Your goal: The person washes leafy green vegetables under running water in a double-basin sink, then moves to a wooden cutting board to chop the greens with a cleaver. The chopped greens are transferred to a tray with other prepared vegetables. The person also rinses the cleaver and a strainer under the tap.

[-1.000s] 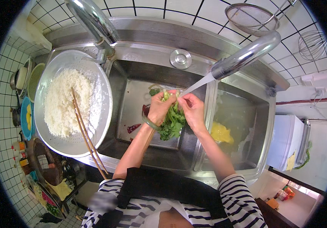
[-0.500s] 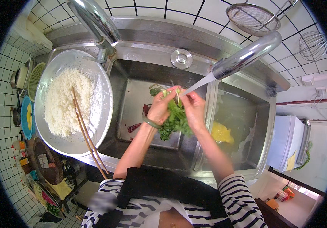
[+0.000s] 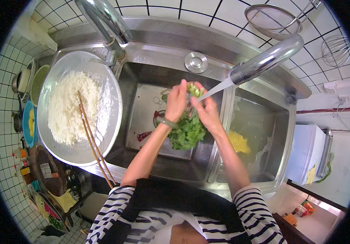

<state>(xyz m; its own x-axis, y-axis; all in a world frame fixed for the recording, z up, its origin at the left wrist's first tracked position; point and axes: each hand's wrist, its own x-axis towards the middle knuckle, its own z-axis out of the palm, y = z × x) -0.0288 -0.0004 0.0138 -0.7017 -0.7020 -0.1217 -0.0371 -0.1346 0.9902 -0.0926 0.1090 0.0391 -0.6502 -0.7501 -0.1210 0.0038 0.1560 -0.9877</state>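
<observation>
A bunch of leafy greens hangs over the left sink basin, its pale stems pointing up between my hands. Water from the right-hand faucet pours onto the stems and my fingers. My left hand, with a bracelet at the wrist, closes on the stems from the left, somewhat blurred. From the right, my right hand curls around the same stems. Part of the bunch is hidden behind my hands. Beneath, a dark red scrap and a few leaf bits lie on the basin floor.
On the left, a large metal colander holds white rice with chopsticks leaning out. The right basin contains cloudy water and a yellow item. Another faucet rises behind the colander. A strainer and whisk hang on the tiles.
My left hand has turned more upright and slid slightly up along the bunch. The leaves have gathered lower and fuller beneath my hands, and the stems point higher.
</observation>
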